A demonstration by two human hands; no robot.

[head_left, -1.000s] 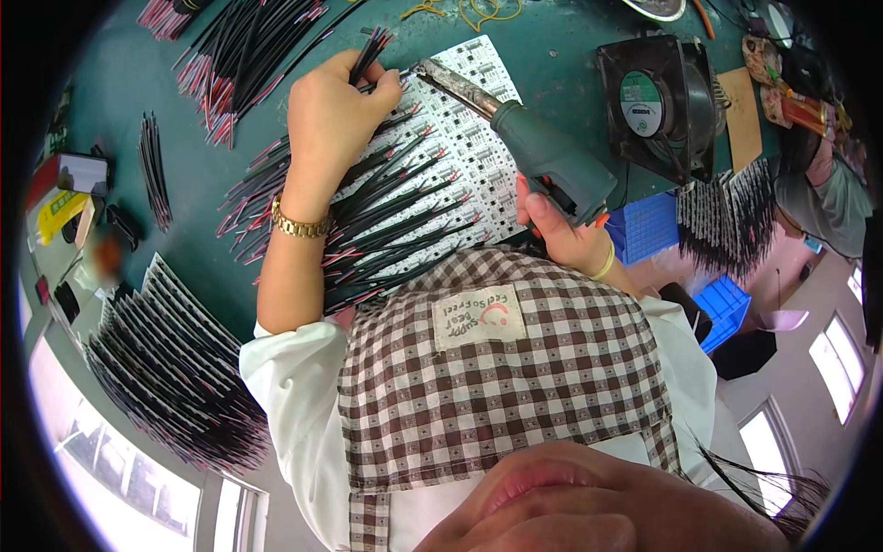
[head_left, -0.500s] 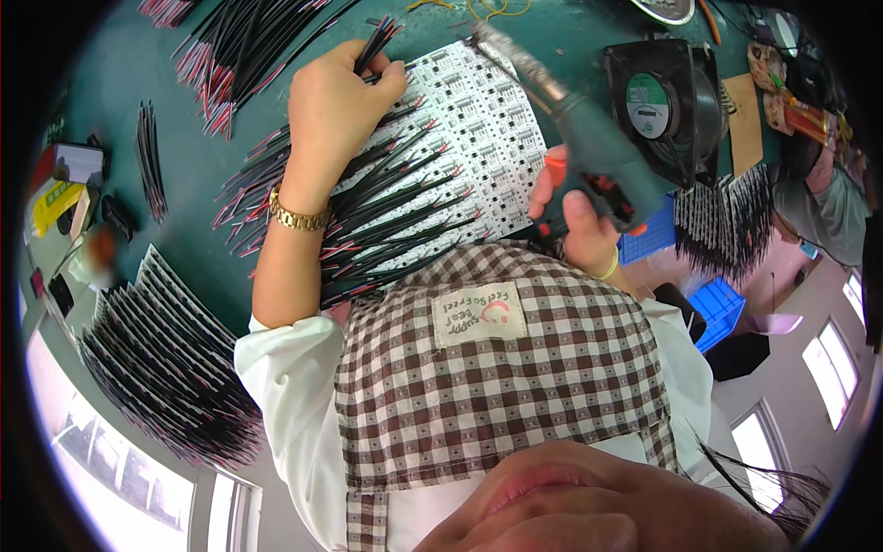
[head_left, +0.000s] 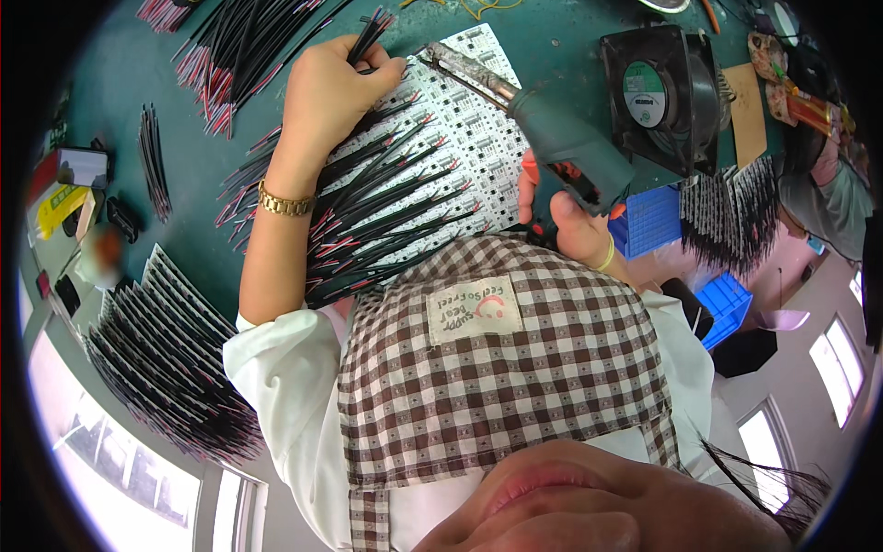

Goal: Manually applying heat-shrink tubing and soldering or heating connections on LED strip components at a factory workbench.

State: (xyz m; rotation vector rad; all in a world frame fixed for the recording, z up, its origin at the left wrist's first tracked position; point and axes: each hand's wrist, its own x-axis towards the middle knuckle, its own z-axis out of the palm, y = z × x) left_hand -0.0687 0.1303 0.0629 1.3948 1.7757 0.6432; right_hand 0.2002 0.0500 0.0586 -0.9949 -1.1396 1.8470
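In the head view my left hand (head_left: 336, 90) is closed around a small bundle of black cables (head_left: 372, 35) with red and white ends. It rests over the far left part of a white circuit board panel (head_left: 483, 129). Rows of black wires (head_left: 386, 202) lie across the panel's left side. My right hand (head_left: 561, 216) grips a dark green soldering gun (head_left: 566, 138) with orange parts. The gun's metal tip points left and sits near the panel's far edge, close to my left fingertips. Whether the tip touches the board I cannot tell.
A black fan (head_left: 664, 97) stands to the right of the panel. Loose cables (head_left: 244, 55) are heaped at the far left. Stacked wired boards lie at near left (head_left: 170, 368) and at right (head_left: 731, 216). Blue crates (head_left: 722, 308) stand below the right table edge. Another person's sleeve (head_left: 832, 202) shows far right.
The soldering gun has moved left, its tip coming close to my left fingers. My left hand has shifted slightly, still holding the cables. The panel has shifted slightly left.
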